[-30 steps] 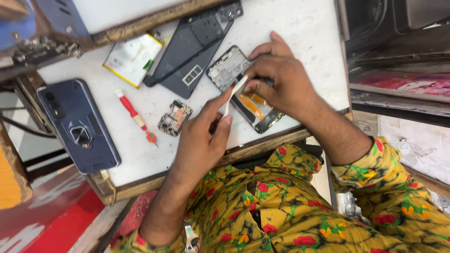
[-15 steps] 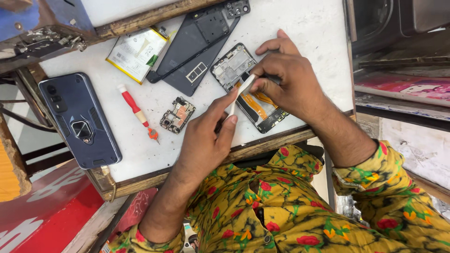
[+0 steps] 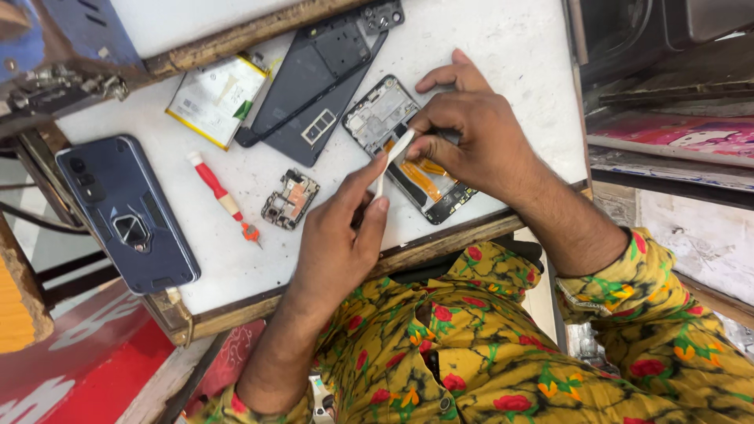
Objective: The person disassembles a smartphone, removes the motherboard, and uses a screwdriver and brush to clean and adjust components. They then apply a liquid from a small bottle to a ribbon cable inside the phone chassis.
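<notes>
An opened phone frame (image 3: 393,133) with an orange flex cable lies on the white worktop (image 3: 503,47). My right hand (image 3: 471,141) rests on it, fingers pinched on a dark tool and on the upper end of a thin white strip (image 3: 390,161). My left hand (image 3: 342,235) pinches the strip's lower end between thumb and forefinger, just in front of the phone. The strip runs taut and diagonal between both hands.
A small circuit board (image 3: 290,199) and a red screwdriver (image 3: 224,196) lie left of my left hand. A dark back cover (image 3: 314,78), a battery (image 3: 216,98) and a cased blue phone (image 3: 126,212) lie further left. The wooden table edge (image 3: 440,239) is near my lap.
The white strip has been pulled longer between my hands. My left hand has drawn slightly back towards me, while my right hand stays on the phone.
</notes>
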The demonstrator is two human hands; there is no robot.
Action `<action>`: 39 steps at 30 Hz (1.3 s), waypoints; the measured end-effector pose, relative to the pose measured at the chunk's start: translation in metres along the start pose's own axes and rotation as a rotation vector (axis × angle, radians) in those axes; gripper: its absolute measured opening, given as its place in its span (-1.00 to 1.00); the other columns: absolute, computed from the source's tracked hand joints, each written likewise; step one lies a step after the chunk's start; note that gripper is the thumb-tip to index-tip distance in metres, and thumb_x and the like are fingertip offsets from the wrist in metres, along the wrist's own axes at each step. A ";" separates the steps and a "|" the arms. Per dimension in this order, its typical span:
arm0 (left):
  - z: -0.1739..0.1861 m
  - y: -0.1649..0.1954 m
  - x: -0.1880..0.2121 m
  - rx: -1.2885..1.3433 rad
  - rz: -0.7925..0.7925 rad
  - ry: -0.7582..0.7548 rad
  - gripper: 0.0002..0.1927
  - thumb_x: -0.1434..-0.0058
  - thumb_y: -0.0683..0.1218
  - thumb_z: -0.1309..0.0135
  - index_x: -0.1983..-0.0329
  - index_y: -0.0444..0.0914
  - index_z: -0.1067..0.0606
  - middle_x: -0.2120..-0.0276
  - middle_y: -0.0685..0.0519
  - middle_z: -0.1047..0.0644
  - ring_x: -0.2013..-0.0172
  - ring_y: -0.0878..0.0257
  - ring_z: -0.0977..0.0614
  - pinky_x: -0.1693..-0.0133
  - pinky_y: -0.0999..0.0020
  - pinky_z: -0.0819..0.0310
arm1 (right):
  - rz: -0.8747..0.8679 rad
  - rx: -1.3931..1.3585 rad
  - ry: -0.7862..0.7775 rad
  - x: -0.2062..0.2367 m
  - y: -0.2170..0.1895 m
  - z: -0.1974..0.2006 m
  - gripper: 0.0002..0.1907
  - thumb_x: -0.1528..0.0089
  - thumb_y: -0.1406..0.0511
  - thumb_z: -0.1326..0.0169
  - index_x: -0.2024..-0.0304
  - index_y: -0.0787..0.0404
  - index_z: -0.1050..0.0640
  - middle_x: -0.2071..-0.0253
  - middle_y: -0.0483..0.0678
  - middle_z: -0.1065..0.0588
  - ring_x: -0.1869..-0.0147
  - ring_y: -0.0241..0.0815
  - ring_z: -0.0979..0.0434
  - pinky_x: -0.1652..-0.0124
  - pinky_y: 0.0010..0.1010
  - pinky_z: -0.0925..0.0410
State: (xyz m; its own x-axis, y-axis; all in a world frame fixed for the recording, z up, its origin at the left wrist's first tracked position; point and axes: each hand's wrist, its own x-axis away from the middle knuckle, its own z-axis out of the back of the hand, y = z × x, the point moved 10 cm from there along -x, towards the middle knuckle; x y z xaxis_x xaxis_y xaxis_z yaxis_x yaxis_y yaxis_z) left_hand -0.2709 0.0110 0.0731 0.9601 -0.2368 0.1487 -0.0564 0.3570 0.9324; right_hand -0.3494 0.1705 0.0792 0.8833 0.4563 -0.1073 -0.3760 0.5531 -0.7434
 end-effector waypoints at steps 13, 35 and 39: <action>-0.002 0.007 0.001 0.003 -0.092 0.007 -0.52 -0.44 -0.18 -0.01 -0.42 -0.22 -0.33 -0.07 -0.14 -0.60 0.14 0.08 -0.71 0.07 0.29 -0.59 | 0.049 0.024 -0.002 0.001 -0.004 0.000 -0.82 -0.13 0.25 -0.42 0.30 0.11 -0.65 0.28 -0.19 -0.61 -0.30 -0.09 -0.49 -0.56 0.19 0.04; 0.141 0.011 0.066 -0.671 0.033 0.626 -0.57 -0.50 -0.24 0.00 -0.41 -0.28 -0.30 -0.04 -0.15 -0.55 0.01 0.03 -0.65 0.02 0.22 -0.59 | 0.028 -0.012 0.006 0.000 -0.010 0.006 -0.85 -0.26 0.30 -0.36 0.25 0.16 -0.61 0.21 -0.18 -0.59 -0.33 -0.04 -0.50 -0.57 0.20 0.00; 0.147 -0.009 0.070 -0.856 0.195 0.644 -0.48 -0.38 -0.30 -0.07 -0.41 -0.29 -0.39 0.01 -0.21 -0.51 0.06 -0.14 -0.62 0.06 0.04 -0.54 | 0.030 -0.030 0.029 -0.002 -0.012 0.008 -0.84 -0.27 0.31 -0.35 0.16 0.16 -0.61 0.11 -0.14 -0.59 -0.33 -0.02 -0.51 -0.56 0.18 -0.03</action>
State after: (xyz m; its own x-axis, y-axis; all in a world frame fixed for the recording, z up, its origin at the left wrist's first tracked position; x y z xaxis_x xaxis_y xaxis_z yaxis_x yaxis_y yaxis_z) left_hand -0.2435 -0.1417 0.1238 0.9328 0.3213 -0.1633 -0.2536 0.9071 0.3360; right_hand -0.3486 0.1686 0.0940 0.8797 0.4519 -0.1482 -0.3942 0.5186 -0.7588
